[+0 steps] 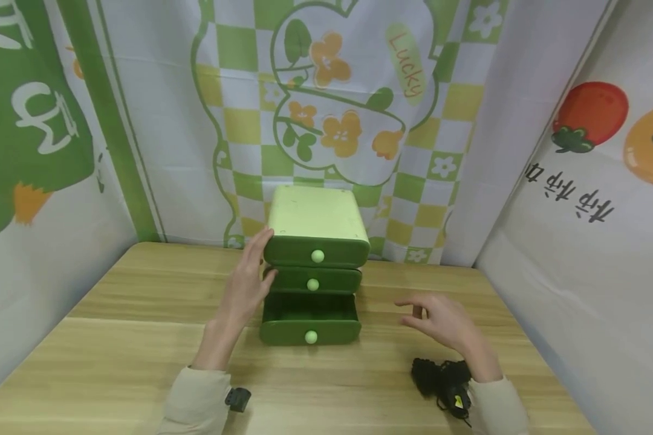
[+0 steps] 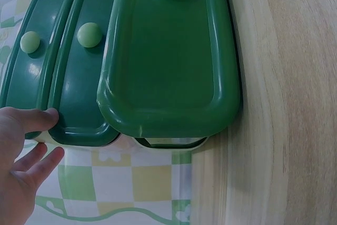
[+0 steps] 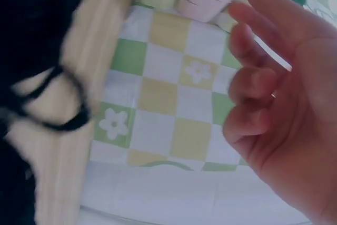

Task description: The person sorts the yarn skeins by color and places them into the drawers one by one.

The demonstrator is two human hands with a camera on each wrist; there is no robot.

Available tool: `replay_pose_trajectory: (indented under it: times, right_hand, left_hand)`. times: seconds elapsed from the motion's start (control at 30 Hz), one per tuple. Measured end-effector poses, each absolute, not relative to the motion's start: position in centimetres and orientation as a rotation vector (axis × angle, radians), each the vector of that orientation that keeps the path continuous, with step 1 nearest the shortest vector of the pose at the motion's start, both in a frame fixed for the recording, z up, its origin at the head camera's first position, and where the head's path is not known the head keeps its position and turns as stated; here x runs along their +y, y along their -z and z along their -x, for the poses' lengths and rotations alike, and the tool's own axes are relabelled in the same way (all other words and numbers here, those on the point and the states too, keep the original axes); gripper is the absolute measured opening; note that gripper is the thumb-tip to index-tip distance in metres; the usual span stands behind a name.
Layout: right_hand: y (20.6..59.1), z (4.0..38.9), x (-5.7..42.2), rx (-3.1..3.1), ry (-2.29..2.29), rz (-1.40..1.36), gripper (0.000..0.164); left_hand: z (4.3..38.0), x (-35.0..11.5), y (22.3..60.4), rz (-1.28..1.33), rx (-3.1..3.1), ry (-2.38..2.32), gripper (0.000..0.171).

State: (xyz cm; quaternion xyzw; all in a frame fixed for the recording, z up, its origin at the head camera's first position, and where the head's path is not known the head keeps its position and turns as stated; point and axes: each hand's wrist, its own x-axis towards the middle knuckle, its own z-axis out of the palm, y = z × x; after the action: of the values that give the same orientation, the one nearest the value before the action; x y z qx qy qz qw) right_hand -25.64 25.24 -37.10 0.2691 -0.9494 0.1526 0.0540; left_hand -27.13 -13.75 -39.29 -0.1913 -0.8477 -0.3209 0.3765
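A small green drawer cabinet (image 1: 318, 211) with a pale top stands on the table in the head view. Its bottom drawer (image 1: 310, 332) is pulled out, and the inside that shows is dark. The middle drawer (image 1: 326, 281) and the top drawer (image 1: 340, 252) sit above it, each with a round pale knob. My left hand (image 1: 245, 281) rests on the cabinet's left front corner, its thumb (image 2: 39, 119) at the drawer fronts and its fingers along the side. To the right of the cabinet my right hand (image 1: 441, 317) hovers apart from it, fingers loosely bent around nothing.
A black bundle with cord (image 1: 441, 380) lies on the wooden table (image 1: 141, 320) beside the right wrist. Behind the cabinet hangs a green and yellow checked cloth (image 1: 239, 130). Printed white sheets (image 1: 577, 254) close off both sides.
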Motion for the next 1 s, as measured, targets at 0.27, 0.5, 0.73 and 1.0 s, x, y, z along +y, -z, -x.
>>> replay_pose_trajectory:
  times: [0.27,0.5,0.73,1.0]
  right_hand:
    - [38.8,25.2,26.5,-2.928,-0.364,-0.866,0.048]
    - [40.1,24.5,28.8,-3.047,-0.492,-0.913,0.054]
    - [40.7,23.8,30.4,-3.125,-0.632,-1.0,0.058]
    - [41.5,23.3,30.8,-3.252,-0.788,-0.956,0.052]
  left_hand:
    - [26.9,-14.5,39.6,0.471,-2.163,0.804,0.094]
    - [27.1,-14.4,39.5,0.484,-2.152,0.772,0.093]
    - [27.1,-13.8,39.5,0.479,-2.165,0.753,0.092]
    - [27.0,-13.7,39.1,0.477,-2.177,0.768,0.091]
